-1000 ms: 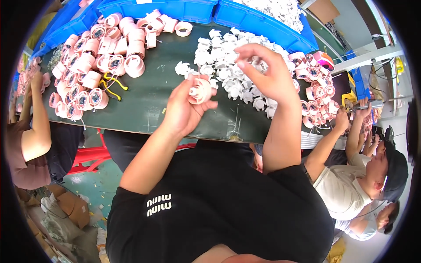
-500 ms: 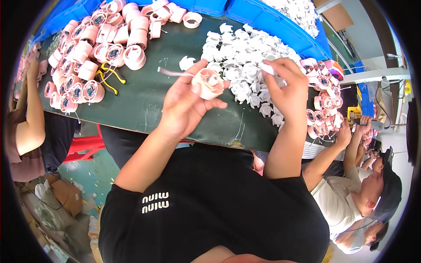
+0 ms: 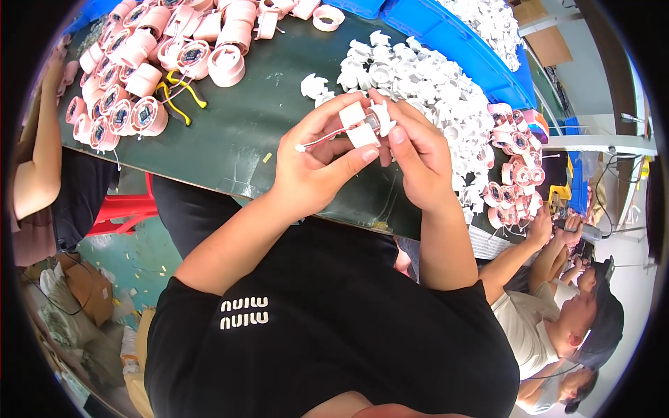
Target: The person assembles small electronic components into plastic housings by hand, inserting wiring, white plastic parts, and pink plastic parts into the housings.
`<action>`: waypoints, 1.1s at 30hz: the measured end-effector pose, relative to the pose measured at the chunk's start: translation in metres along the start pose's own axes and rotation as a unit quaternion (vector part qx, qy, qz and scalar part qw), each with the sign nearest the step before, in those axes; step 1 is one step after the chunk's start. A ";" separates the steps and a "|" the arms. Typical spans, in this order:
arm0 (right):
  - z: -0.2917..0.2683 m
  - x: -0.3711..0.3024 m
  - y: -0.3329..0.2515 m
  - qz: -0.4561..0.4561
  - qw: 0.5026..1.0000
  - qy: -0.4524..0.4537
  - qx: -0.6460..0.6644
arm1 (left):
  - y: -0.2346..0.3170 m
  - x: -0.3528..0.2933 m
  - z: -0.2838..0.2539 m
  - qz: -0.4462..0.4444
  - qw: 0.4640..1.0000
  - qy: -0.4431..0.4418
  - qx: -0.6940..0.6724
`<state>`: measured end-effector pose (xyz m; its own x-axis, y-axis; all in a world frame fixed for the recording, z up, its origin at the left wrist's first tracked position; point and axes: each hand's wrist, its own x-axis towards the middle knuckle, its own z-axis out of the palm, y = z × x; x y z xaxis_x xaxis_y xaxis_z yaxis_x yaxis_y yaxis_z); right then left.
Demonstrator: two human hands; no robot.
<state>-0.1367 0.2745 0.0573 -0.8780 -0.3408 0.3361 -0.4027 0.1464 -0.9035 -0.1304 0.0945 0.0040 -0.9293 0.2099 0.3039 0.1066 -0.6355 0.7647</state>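
Observation:
In front of me my left hand [image 3: 313,164] is closed round a pale pink round housing [image 3: 362,135], which lies tipped on its side with a thin wire and small plug trailing left. My right hand [image 3: 424,159] pinches a white petal-edged plastic cap [image 3: 382,118] against the housing's right end. A small grey part shows between the two; whether the cap is seated, I cannot tell. Just beyond my hands spreads a heap of similar white caps [image 3: 446,87], with a few loose ones [image 3: 315,86] to its left.
Pink housings with circuit boards pile up [image 3: 148,115] at the left, more [image 3: 516,167] at the right. Yellow-and-black pliers [image 3: 174,104] lie beside the left pile. Blue bins [image 3: 456,43] line the back of the dark green table [image 3: 230,143]. Co-workers sit on both sides.
My right hand has come left from the white heap with a cap and brought it to the housing. My left hand has turned the housing sideways and closed further round it.

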 end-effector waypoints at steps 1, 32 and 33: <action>-0.001 0.000 0.000 0.003 1.000 0.005 -0.026 | 0.000 0.000 0.000 0.001 1.000 0.004 0.001; 0.040 0.004 0.013 -0.168 0.937 0.019 -0.305 | -0.010 -0.005 -0.012 0.084 0.987 -0.034 0.131; 0.040 0.005 0.010 -0.150 0.937 0.005 -0.317 | -0.010 -0.005 -0.012 0.084 0.987 -0.033 0.135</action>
<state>-0.1350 0.2370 0.0390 -0.7018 -0.4463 0.5553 -0.7016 0.5681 -0.4301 -0.1306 0.0907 -0.0120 -0.8664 0.1711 0.4692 0.3566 -0.4457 0.8211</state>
